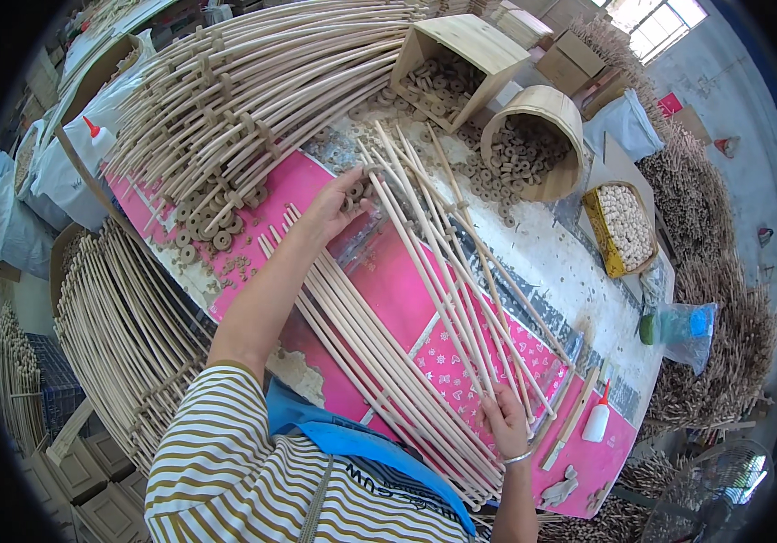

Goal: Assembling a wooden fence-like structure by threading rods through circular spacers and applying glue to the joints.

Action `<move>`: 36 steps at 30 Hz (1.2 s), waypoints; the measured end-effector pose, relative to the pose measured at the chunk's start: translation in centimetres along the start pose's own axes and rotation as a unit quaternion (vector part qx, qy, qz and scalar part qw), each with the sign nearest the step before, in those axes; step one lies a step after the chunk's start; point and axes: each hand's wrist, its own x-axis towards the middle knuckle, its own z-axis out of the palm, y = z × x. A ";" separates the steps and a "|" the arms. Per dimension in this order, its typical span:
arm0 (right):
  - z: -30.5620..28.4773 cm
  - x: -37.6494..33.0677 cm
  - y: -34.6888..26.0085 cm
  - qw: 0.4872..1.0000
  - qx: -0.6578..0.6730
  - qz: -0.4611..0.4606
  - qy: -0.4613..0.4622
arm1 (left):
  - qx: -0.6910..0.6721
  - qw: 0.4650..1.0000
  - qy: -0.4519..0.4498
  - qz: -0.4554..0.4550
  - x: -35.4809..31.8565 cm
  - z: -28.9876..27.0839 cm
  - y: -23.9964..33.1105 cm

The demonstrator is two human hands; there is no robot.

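My right hand (504, 422) is closed round the near ends of several slim pale wooden rods (461, 312), which fan out away from me over the table. At their far ends, my left hand (338, 206) is bent, its fingertips at a small brown wooden ring (368, 170) by the tip of one rod; the grip is partly hidden. Other brown rings sit part way along some of the fanned rods. Between my forearms, a row of bare rods (379, 362) lies side by side on the pink table covering (388, 276).
A wooden box (470, 45) and a round wooden tub (565, 118), both tipped, spill brown rings. Ringed rods (307, 59) are stacked far left. A yellow basket (607, 237) holds small pale pieces. A red-tipped glue bottle (596, 418) and wooden strip (573, 418) lie right.
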 end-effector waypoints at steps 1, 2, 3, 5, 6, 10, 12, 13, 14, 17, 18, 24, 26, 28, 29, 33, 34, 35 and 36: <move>0.1 0.5 -0.2 1.000 -0.005 -0.001 0.001 | -0.006 1.000 -0.023 0.005 -0.4 0.7 -0.2; 0.1 0.8 -0.4 1.000 -0.005 -0.012 -0.003 | 0.052 0.999 0.011 0.011 -0.8 1.6 -0.5; 0.1 1.3 -0.7 1.000 -0.004 -0.016 0.000 | 0.109 0.993 0.046 0.019 -1.2 2.7 -0.8; 0.1 2.6 -1.1 0.999 -0.006 -0.037 0.005 | 0.211 0.977 -0.003 -0.001 -2.0 5.1 -2.4; 0.0 3.3 -1.4 1.000 0.005 -0.029 0.010 | 0.241 0.970 -0.026 -0.028 -2.4 6.2 -3.4; -0.8 5.7 -2.0 0.989 -0.040 -0.090 0.113 | 0.182 0.983 -0.022 -0.025 -3.2 6.7 -4.3; -2.0 5.5 -2.1 0.946 -0.194 -0.187 0.180 | 0.107 0.993 -0.042 -0.038 -2.8 4.8 -2.7; -2.5 5.2 -2.1 0.919 -0.253 -0.223 0.204 | 0.065 0.997 0.008 -0.036 -2.7 4.0 -2.3; -3.1 4.4 -2.1 0.932 -0.259 -0.177 0.183 | 0.042 0.998 0.041 -0.030 -2.3 3.2 -1.9; -2.5 2.9 -1.0 0.953 -0.193 -0.175 0.155 | -0.061 0.998 0.022 0.005 -1.8 1.1 -0.7; -2.4 2.3 -0.7 0.963 -0.158 -0.156 0.152 | -0.061 0.998 0.019 0.012 -1.6 0.6 -0.4; -2.7 -0.5 0.4 0.972 -0.171 -0.078 0.142 | -0.027 0.995 0.065 0.072 -1.0 -0.8 0.6; -2.6 -0.9 0.6 0.971 -0.176 -0.097 0.131 | -0.003 0.994 0.057 0.091 -0.9 -1.0 0.5; -2.5 -1.0 0.7 0.971 -0.176 -0.095 0.129 | 0.021 0.993 0.047 0.109 -0.9 -1.0 0.3; -2.3 -1.0 0.7 0.972 -0.173 -0.095 0.129 | 0.032 0.990 0.040 0.133 -0.9 -0.9 0.1; -1.9 -0.7 0.6 0.958 -0.201 -0.146 0.141 | 0.137 0.967 0.046 0.211 -1.3 -0.6 -0.8; -1.8 -0.8 0.5 0.957 -0.202 -0.154 0.141 | 0.137 0.968 0.053 0.202 -1.3 -0.4 -1.0; -1.7 -0.9 0.3 0.966 -0.190 -0.114 0.131 | 0.172 0.956 0.054 0.231 -1.4 -0.3 -1.1; -1.6 -1.0 0.1 0.974 -0.175 -0.064 0.125 | 0.208 0.941 0.052 0.262 -1.5 -0.1 -1.3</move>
